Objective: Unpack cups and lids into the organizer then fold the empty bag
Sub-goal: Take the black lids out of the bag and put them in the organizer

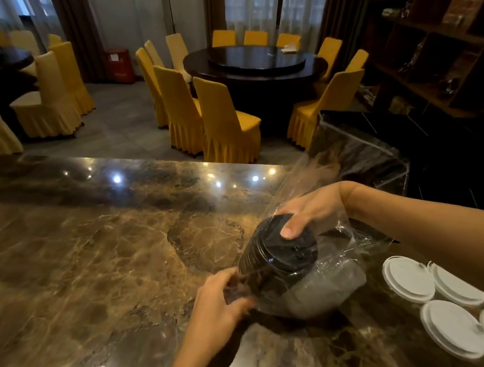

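Note:
A stack of black lids (pixel 276 250) lies tilted inside a clear plastic bag (pixel 346 249) on the marble counter (pixel 92 262). My right hand (pixel 311 210) grips the top of the stack, thumb pressed on the uppermost lid. At the stack's lower left, my left hand (pixel 219 305) pinches the bag's film. A clear acrylic organizer (pixel 382 147) stands behind the bag at the counter's far right. Several white lids (pixel 453 328) sit in a cluster at the lower right.
The counter's far edge drops to a dining room with yellow-covered chairs (pixel 224 124) and a dark round table (pixel 256 62). Dark wooden shelves (pixel 445 36) rise on the right, behind the organizer.

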